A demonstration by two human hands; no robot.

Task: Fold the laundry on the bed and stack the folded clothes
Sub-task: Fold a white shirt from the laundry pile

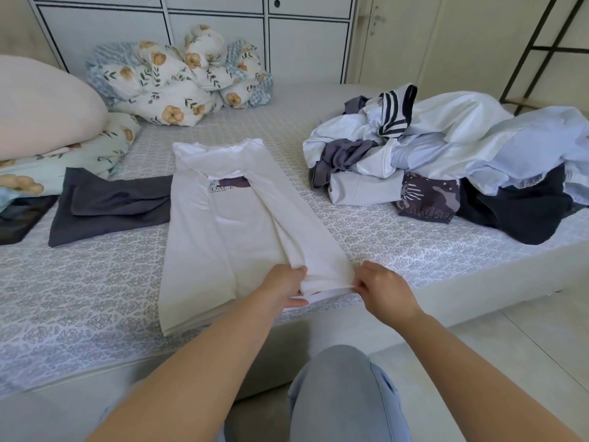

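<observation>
A white T-shirt (229, 224) with a dark chest print lies lengthwise on the bed (95, 282), both sides folded in toward the middle. My left hand (283, 287) grips its near hem from the left. My right hand (381, 290) pinches the same hem at its right corner. The hem is lifted slightly off the sheet. A folded dark grey garment (108, 205) lies flat to the left of the shirt. An unfolded pile of laundry (446, 161), white, pale blue, grey and navy pieces, sits on the right of the bed.
A crumpled floral duvet (178, 78) lies at the head of the bed in front of white cabinets (223, 27). A beige pillow (41, 106) and a dark tablet (16, 221) sit at the left. My knee (344, 393) is below, and tiled floor (510, 339) lies to the right.
</observation>
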